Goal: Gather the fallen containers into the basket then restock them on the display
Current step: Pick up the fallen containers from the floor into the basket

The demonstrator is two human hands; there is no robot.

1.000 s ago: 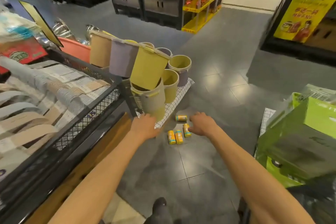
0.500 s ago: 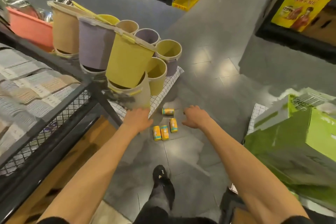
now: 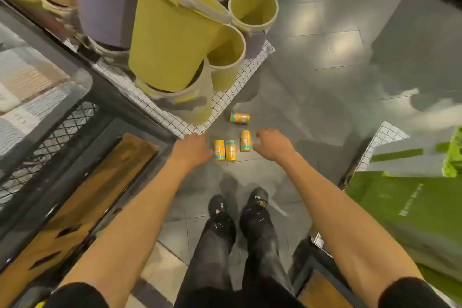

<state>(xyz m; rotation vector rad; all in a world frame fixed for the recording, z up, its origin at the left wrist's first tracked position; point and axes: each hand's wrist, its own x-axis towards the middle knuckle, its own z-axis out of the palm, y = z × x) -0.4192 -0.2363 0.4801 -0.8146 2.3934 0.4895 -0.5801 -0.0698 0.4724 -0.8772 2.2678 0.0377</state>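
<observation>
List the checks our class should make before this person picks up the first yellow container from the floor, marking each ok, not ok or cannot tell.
1. Containers located: ok; three containers lie together on the floor, a fourth container apart, nearer the checked mat.
2. Hands free: ok; left hand and right hand hold nothing.
3. Hands in place: ok; they flank the three.
4. Basket ready: cannot tell; none shows plainly.
5. Feet clear: ok; shoes stand short of the containers.

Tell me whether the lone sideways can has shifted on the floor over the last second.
No. The lone can keeps its spot just off the checkered mat edge.
</observation>
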